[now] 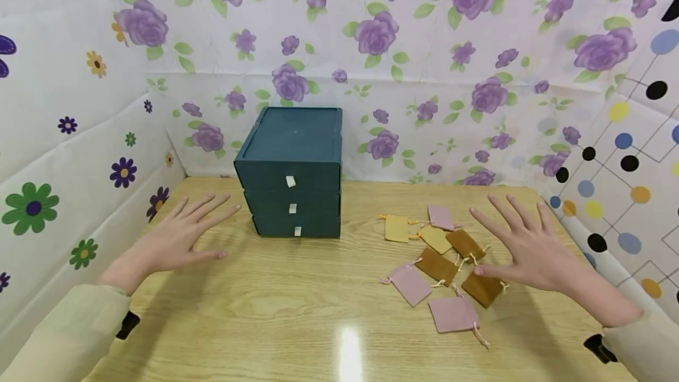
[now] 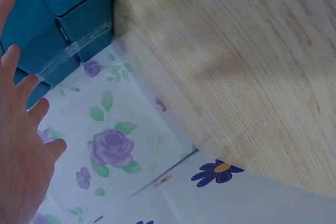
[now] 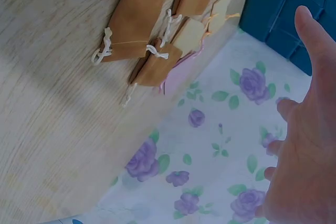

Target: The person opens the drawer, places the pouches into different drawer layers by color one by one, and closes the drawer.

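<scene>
Both hands hover above the table with fingers spread and nothing held. My left hand (image 1: pixel 177 234) is to the left of a dark teal three-drawer box (image 1: pixel 297 134), whose drawers are closed and carry small white pull tabs. Over on the right, my right hand (image 1: pixel 530 246) hangs beside and partly over a loose group of small drawstring pouches. Among them are brown pouches (image 1: pixel 437 265), pink pouches (image 1: pixel 454 314) and yellow pouches (image 1: pixel 396 229), lying flat, some overlapping. The right wrist view shows the brown pouches (image 3: pixel 139 14) with pale cords. Clear tape (image 2: pixel 73 51) runs across the box's back.
The wooden table (image 1: pixel 297 299) is bounded by a purple-flowered cloth (image 1: pixel 382 75) at the back. A flower-print sheet (image 1: pixel 69 152) stands on the left, a dotted sheet (image 1: pixel 631 164) on the right. The drawer box stands near the back edge.
</scene>
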`<state>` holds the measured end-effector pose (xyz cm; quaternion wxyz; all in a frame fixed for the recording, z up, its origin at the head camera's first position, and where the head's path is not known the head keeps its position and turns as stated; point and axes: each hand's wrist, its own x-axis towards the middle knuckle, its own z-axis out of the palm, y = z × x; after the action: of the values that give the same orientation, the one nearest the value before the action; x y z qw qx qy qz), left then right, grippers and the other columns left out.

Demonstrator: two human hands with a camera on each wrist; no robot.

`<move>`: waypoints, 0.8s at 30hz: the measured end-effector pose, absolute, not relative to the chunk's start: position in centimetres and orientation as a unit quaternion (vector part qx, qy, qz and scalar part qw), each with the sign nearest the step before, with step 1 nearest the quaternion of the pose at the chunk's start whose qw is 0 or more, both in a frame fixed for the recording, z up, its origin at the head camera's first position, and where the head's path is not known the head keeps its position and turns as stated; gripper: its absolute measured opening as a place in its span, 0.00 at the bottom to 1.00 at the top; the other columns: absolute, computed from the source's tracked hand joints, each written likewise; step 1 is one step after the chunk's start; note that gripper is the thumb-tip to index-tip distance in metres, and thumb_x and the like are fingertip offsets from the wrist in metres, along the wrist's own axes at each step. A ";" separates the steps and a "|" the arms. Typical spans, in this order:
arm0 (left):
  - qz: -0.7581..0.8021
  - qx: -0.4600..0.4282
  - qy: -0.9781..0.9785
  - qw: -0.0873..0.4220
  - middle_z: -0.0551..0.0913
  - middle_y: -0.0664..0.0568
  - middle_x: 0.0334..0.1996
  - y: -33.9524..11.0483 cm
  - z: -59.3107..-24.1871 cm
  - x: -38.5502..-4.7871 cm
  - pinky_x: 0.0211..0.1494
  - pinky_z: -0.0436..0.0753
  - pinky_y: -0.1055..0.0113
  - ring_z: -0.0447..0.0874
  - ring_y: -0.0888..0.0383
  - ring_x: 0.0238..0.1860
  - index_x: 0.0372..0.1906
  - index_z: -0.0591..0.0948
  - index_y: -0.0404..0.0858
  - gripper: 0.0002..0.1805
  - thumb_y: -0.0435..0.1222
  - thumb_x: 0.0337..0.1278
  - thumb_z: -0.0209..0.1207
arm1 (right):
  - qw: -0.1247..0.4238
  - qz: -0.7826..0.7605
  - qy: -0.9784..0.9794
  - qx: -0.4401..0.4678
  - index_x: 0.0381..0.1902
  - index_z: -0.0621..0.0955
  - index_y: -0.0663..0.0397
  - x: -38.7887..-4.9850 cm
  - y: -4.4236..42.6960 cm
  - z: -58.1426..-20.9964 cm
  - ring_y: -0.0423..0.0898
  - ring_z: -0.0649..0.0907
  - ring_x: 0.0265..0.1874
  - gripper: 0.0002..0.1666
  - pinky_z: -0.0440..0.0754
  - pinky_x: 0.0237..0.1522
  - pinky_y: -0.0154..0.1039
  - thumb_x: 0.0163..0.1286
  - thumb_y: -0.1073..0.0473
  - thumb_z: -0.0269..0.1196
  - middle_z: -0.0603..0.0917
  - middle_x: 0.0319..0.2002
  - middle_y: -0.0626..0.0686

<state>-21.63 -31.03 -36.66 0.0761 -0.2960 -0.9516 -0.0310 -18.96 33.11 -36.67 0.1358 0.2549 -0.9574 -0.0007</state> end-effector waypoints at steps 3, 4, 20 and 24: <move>-0.043 -0.300 -0.949 0.088 0.56 0.43 0.78 -30.9 -36.6 -21.6 0.76 0.51 0.31 0.54 0.38 0.77 0.79 0.56 0.56 0.46 0.58 0.58 0.62 | 0.136 0.001 -0.957 0.256 0.80 0.53 0.35 -19.1 33.1 -36.6 0.62 0.41 0.80 0.61 0.25 0.71 0.74 0.54 0.27 0.67 0.39 0.81 0.55; -0.048 -0.301 -0.948 0.088 0.56 0.42 0.78 -30.8 -36.6 -21.6 0.76 0.52 0.32 0.54 0.38 0.77 0.79 0.56 0.56 0.46 0.58 0.59 0.62 | 0.136 0.003 -0.957 0.256 0.79 0.54 0.35 -19.2 33.0 -36.6 0.61 0.40 0.80 0.61 0.25 0.71 0.74 0.54 0.27 0.67 0.39 0.81 0.54; -0.093 -0.307 -0.939 0.123 0.62 0.44 0.75 -28.3 -36.2 -21.6 0.68 0.68 0.36 0.64 0.39 0.72 0.78 0.58 0.53 0.44 0.53 0.60 0.64 | 0.155 0.005 -0.945 0.287 0.79 0.56 0.36 -20.6 32.2 -36.4 0.58 0.40 0.81 0.59 0.37 0.70 0.78 0.56 0.28 0.67 0.39 0.81 0.54; -0.113 -0.306 -0.934 0.149 0.66 0.44 0.73 -27.9 -36.0 -21.7 0.66 0.71 0.37 0.68 0.41 0.69 0.77 0.60 0.52 0.44 0.49 0.58 0.67 | 0.159 0.000 -0.943 0.294 0.79 0.55 0.37 -21.0 31.8 -36.3 0.59 0.42 0.80 0.59 0.38 0.71 0.77 0.56 0.28 0.67 0.41 0.81 0.55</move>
<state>-21.70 -27.91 -36.01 0.1487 -0.3057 -0.9337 -0.1127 -20.97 31.83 -36.26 0.1588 0.2938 -0.9426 -0.0003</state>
